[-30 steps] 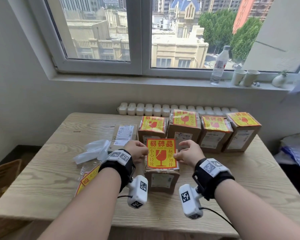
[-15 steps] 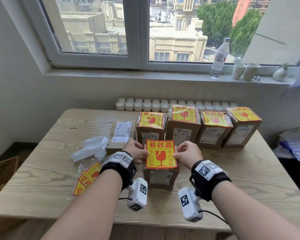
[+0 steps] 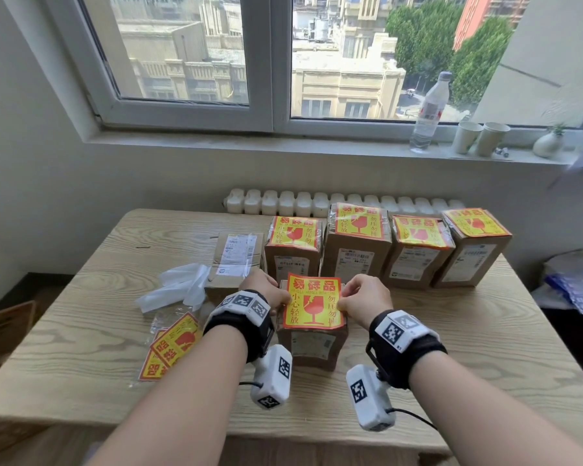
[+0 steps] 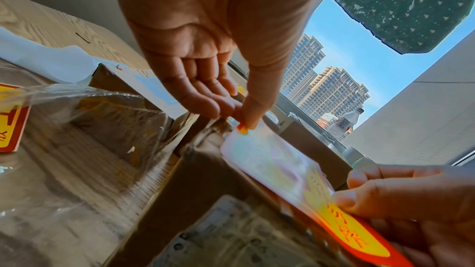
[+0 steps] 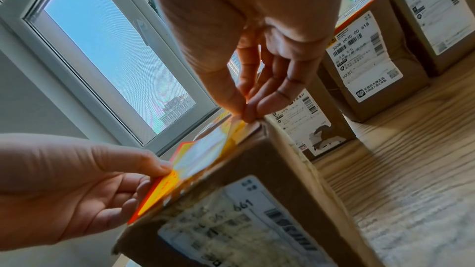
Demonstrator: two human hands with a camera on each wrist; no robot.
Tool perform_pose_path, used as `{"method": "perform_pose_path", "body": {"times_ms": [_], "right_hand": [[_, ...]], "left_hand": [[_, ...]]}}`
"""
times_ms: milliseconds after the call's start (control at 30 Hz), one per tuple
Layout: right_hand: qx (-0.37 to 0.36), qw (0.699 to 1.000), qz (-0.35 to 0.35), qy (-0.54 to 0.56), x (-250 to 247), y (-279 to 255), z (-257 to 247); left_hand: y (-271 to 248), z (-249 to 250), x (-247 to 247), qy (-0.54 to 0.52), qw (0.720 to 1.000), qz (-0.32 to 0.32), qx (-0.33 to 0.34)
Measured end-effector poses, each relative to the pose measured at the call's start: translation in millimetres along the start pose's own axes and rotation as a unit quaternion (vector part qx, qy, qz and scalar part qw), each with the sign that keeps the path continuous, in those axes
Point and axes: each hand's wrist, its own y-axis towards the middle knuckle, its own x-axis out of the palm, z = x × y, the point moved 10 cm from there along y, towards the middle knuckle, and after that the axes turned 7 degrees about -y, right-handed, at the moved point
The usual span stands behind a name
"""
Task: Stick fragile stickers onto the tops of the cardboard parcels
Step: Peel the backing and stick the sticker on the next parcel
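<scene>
Done: four parcels [image 3: 384, 243] in the back row have stickers on top.
In hand: sticker [image 3: 313, 305] is over the front parcel [image 3: 312, 344], not yet pressed flat.
Left hand [image 3: 265, 290]: fingers pinch the sticker's left edge.
Right hand [image 3: 364, 299]: fingers pinch its right edge.
Left: flat parcel [image 3: 236, 260] is still bare; spare stickers [image 3: 172, 348] lie on the worktop [image 3: 485, 331].
</scene>
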Motion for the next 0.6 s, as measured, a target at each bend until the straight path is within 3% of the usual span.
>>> {"method": "perform_pose_path", "body": {"times_ms": [267,367,467,600], "right_hand": [[-0.005,0.999,-0.016,-0.027,0,-2,-1],[-0.018,0.994,-0.019,-0.104,0,-4,-3],[-0.071,0.987,0.023,-0.142,-6,-7,-16],[-0.14,0.971,-0.082,-0.176,25,-10,-25]], "left_hand": [[0,5,-7,0.096,0.995,0.03,0.006],[3,10,-10,0.097,0.994,0.036,0.042],[2,26,4,0.093,0.989,-0.013,0.112],[-5,26,31,0.195,0.966,-0.103,0.136]]}}
